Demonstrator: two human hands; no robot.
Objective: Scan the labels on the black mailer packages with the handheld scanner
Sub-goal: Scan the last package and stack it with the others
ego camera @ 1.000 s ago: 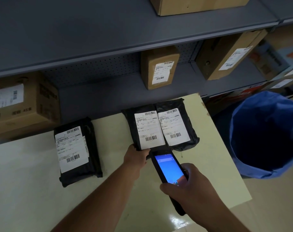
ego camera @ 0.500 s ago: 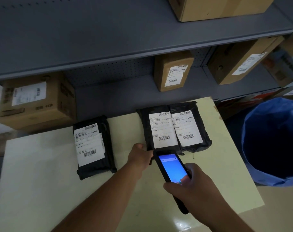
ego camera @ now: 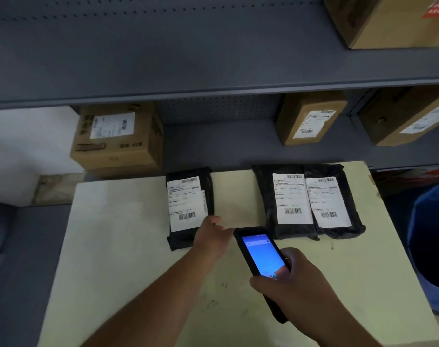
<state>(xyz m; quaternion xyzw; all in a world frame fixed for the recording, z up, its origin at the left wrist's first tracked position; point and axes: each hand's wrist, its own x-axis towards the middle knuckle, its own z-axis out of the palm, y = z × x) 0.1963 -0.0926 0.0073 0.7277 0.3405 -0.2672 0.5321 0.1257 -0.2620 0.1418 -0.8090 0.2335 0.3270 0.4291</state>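
— Head view: right hand (ego camera: 292, 279) grips the scanner (ego camera: 261, 256); left hand (ego camera: 210, 236) rests on the left mailer (ego camera: 189, 206), fingers hidden.
— On the surface (ego camera: 128, 246); whether any label has been scanned, I can't tell; the pair of mailers (ego camera: 311, 201) waits.

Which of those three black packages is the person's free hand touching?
The lone black mailer on the left; the left hand rests at its lower right corner. The other two lie together, untouched.

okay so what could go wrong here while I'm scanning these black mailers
The two right mailers touch, labels side by side, so the scanner may read the wrong barcode. Your left hand at the lone mailer might cover its lower barcode. Dim light may slow reads.
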